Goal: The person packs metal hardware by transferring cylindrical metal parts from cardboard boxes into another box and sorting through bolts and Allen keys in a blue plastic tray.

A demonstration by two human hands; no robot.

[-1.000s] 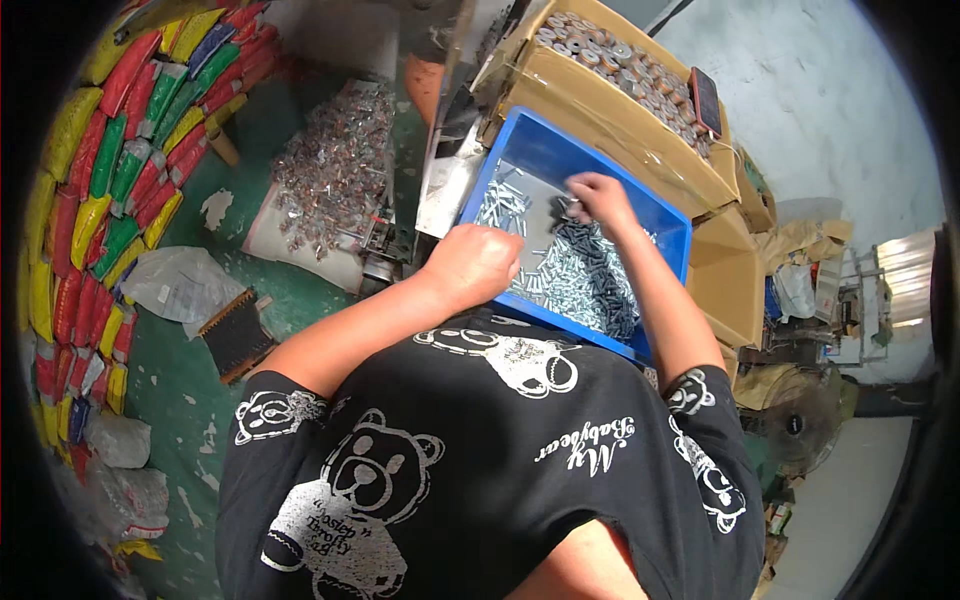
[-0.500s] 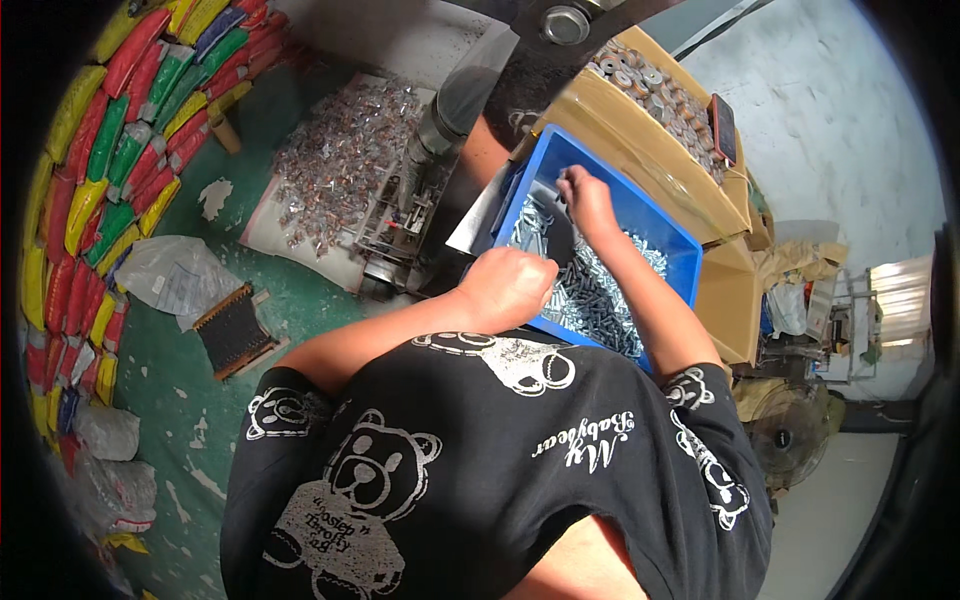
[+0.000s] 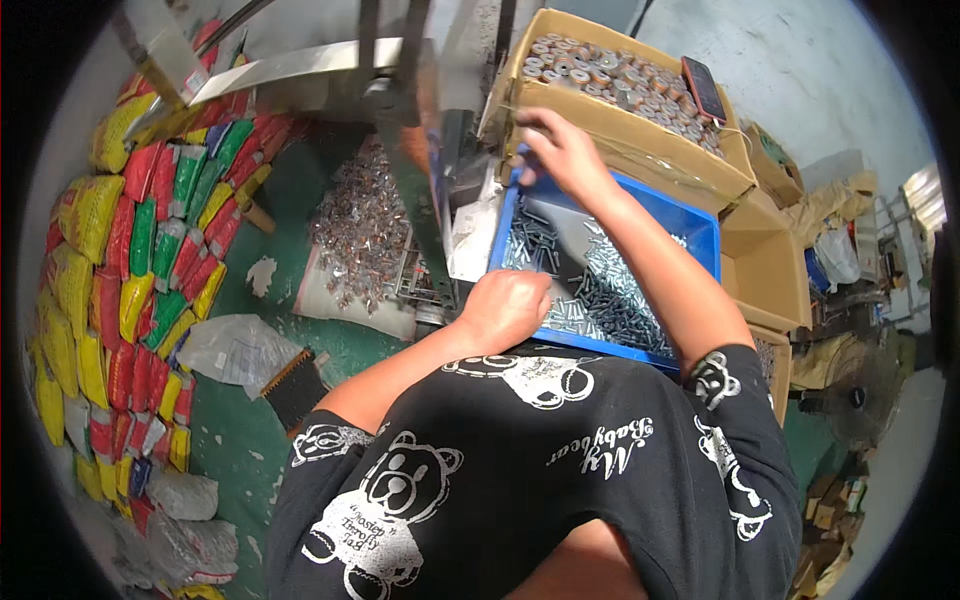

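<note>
A blue plastic bin [image 3: 707, 235] stands in front of me with many silver and dark screw-like metal pieces [image 3: 620, 290] in it. My left hand [image 3: 508, 305] is closed in a fist at the bin's near left side; anything inside it is hidden. Over the far left corner of the bin is my right hand [image 3: 565, 150], its fingers bent and partly blurred. Whatever those fingers pinch is too small to make out. Just beyond, a cardboard box [image 3: 640, 155] holds many round metal-and-copper parts [image 3: 610, 75].
A dark phone [image 3: 704, 90] rests on the box's right edge. Left of the bin rises a blurred machine frame [image 3: 425, 170], beside a heap of small parts [image 3: 360, 230] on a sheet. Stacked coloured bags [image 3: 130, 290], a brush [image 3: 293, 385] and a fan [image 3: 850, 400] stand around.
My right hand has moved from above the metal pieces up and left to the bin's far corner. My left hand stays closed by the bin. The whole view has shifted.
</note>
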